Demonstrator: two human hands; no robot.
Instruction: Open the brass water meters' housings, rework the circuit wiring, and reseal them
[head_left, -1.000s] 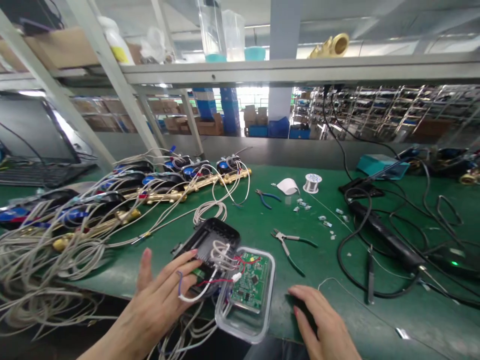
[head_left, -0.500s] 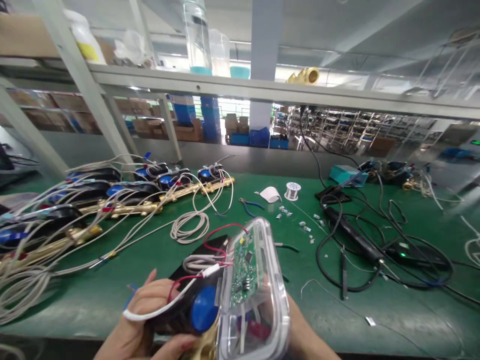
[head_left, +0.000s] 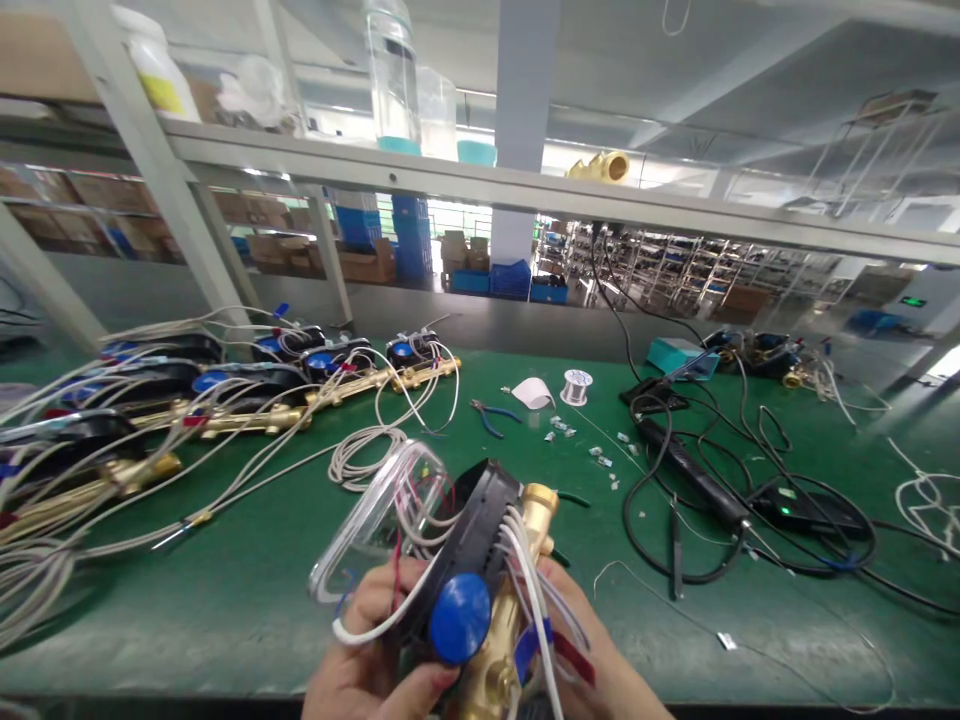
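My left hand (head_left: 371, 635) is closed around the black housing of a brass-bodied water meter (head_left: 469, 520), its thumb beside a round blue cap (head_left: 460, 618). On the far side, my right hand (head_left: 600, 655) grips the brass body, fingers partly hidden behind white wires (head_left: 525, 570) with blue and red tags. A clear plastic cover (head_left: 352, 530) hangs tilted at the meter's left, with red and white wires running into it. The meter is held up, tilted, above the green mat (head_left: 247, 610).
Several similar meters with coiled cables (head_left: 255, 385) lie at the left. Blue-handled pliers (head_left: 491, 415), a solder spool (head_left: 576, 387) and small parts sit beyond my hands. A black soldering iron (head_left: 694, 475), tangled cords and tweezers (head_left: 676, 550) lie right. A shelf beam (head_left: 450, 175) crosses overhead.
The meter has been turned: its clear cover swung from the right side to the left, and the brass body and white wires now show. The circuit board no longer faces me.
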